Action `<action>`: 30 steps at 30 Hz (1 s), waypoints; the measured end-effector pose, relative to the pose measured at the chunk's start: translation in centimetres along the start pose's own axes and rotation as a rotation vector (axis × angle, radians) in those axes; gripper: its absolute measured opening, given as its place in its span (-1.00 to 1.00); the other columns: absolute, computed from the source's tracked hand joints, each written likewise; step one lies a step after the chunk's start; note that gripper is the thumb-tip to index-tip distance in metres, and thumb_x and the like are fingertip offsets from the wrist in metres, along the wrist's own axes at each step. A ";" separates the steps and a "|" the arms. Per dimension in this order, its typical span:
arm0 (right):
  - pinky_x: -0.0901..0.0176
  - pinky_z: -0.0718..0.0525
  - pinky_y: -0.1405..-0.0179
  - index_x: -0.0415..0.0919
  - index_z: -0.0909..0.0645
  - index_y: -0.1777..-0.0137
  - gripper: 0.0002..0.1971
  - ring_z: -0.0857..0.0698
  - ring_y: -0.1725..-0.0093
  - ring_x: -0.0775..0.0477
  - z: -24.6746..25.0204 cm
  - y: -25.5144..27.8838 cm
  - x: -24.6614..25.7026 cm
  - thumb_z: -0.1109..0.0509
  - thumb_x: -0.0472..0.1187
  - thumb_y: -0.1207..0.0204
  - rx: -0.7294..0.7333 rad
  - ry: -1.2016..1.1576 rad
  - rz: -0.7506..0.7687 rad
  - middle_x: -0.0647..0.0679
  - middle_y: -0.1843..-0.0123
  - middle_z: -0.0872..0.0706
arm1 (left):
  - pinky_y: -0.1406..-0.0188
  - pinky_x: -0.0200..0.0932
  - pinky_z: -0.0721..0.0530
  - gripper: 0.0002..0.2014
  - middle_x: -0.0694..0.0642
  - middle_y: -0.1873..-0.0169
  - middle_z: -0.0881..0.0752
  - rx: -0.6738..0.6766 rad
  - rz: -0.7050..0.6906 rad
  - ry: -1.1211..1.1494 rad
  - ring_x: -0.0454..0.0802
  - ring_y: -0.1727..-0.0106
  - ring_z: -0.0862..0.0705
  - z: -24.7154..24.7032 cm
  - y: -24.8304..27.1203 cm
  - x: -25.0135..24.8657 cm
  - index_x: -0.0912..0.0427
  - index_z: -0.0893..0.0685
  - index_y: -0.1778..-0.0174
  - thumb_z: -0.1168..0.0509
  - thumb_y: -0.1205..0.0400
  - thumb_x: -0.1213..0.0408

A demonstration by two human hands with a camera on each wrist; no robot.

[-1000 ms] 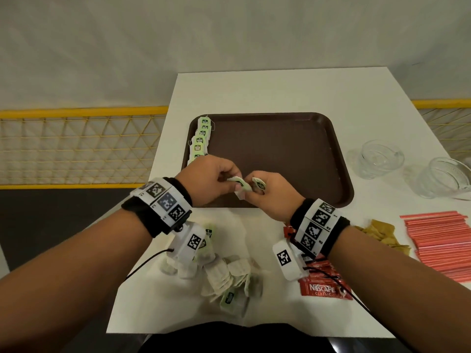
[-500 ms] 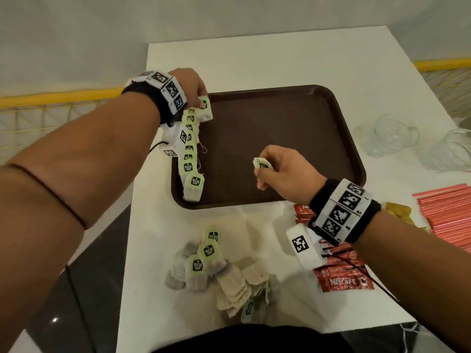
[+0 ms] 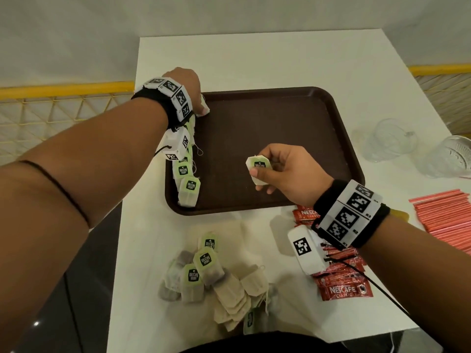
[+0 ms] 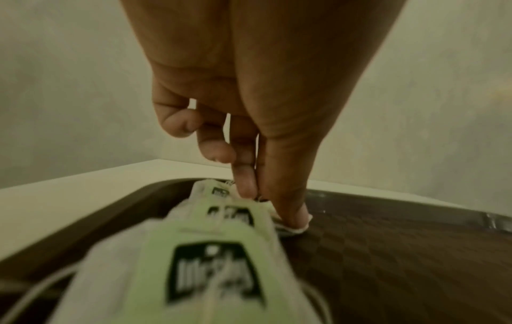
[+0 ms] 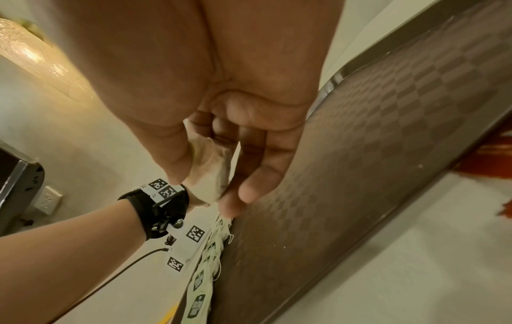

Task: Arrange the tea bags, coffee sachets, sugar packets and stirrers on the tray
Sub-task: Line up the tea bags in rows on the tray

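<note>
Since the earlier frame, a green-tagged paper tea bag point(image 3: 204, 108) is pinched by the left hand point(image 3: 187, 87) at the far end of the row on the dark brown plastic tray point(image 3: 280, 118); it is best laid overlapping, tag upward. A second tea bag point(image 3: 258, 171) is held pinched in the right hand point(image 3: 288, 171).

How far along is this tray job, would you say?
Early, I'd judge. Done: a row of tea bags lies along the left edge of the tray. In hand: the left hand pinches a bag at the row's far end, and the right hand holds another tea bag above the tray. Left: the loose tea bag pile, coffee sachets, red stirrers and yellow packets, all on the table.
</note>
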State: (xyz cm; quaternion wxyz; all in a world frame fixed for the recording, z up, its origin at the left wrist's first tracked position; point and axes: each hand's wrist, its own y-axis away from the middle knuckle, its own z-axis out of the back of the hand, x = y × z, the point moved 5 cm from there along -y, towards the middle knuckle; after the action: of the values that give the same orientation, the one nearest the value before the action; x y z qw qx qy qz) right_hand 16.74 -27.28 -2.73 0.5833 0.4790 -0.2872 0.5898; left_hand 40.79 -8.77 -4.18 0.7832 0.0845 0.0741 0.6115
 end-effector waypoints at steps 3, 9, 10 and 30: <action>0.01 -0.82 0.29 -0.26 -0.64 -0.04 -0.81 -0.84 0.20 -0.07 -0.2 -0.3 0.1 -0.46 -0.14 -0.58 -0.011 0.025 0.022 -0.14 0.12 -0.82 | 0.04 -0.01 -0.74 -0.68 0.11 0.12 -0.79 0.046 -0.013 -0.012 0.18 0.09 -0.73 -0.7 0.6 -0.4 0.10 -0.79 0.14 -0.55 -0.36 -0.05; -0.02 -0.84 0.22 -0.33 -0.70 -0.08 -0.76 -0.85 0.16 -0.08 -0.5 -1.3 -0.3 -0.47 -0.15 -0.58 -0.063 -0.053 -0.007 -0.17 0.10 -0.84 | -0.06 -0.04 -0.64 -0.73 0.08 -0.08 -0.78 -0.002 -0.115 0.011 0.15 -0.11 -0.70 -0.5 2.5 -0.4 0.04 -0.80 -0.09 -0.46 -0.52 0.03; -0.01 -0.84 0.25 -0.35 -0.70 -0.08 -0.76 -0.86 0.17 -0.09 -0.5 -1.5 -0.2 -0.47 -0.15 -0.57 -0.073 -0.081 -0.015 -0.19 0.11 -0.84 | -0.07 -0.03 -0.64 -0.71 0.08 -0.08 -0.78 -0.039 -0.117 0.047 0.14 -0.11 -0.69 0.0 3.2 -0.5 0.04 -0.79 -0.10 -0.42 -0.55 -0.01; 0.18 -0.68 0.36 -0.16 -0.74 0.08 -0.85 -0.82 0.20 -0.20 -1.7 -3.2 -0.3 -0.53 -0.08 -0.53 -0.119 -0.026 0.029 -0.13 0.22 -0.84 | 0.15 -0.12 -0.67 -0.88 0.08 0.21 -0.79 -0.022 -0.468 0.727 0.01 0.21 -0.71 0.7 16.0 -5.5 0.09 -0.79 0.01 -0.46 -0.58 0.18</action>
State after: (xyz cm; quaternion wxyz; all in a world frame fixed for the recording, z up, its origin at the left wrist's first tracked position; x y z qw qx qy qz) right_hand 19.37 -25.42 -4.36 0.5984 0.4470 -0.3363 0.5736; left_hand 24.50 -10.38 0.09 0.8245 -0.1640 0.3559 0.4083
